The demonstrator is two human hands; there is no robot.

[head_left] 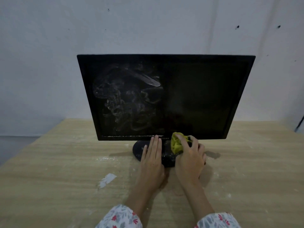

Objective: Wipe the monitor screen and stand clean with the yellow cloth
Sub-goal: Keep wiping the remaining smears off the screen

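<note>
A black monitor (197,96) stands on a wooden table. White smears cover the left half of its screen; the right half looks dark and plain. Its round black stand (139,149) is speckled with white dust. My left hand (152,155) lies flat on the stand, fingers straight, their tips touching the monitor's lower bezel. My right hand (190,157) grips the bunched yellow cloth (176,143) over the stand, just below the bezel. The right part of the stand is hidden under my hands.
The wooden table (65,170) carries white dust and a pale patch (107,179) left of my arms. A grey wall (148,27) rises right behind the monitor. The table's left edge runs diagonally at the far left.
</note>
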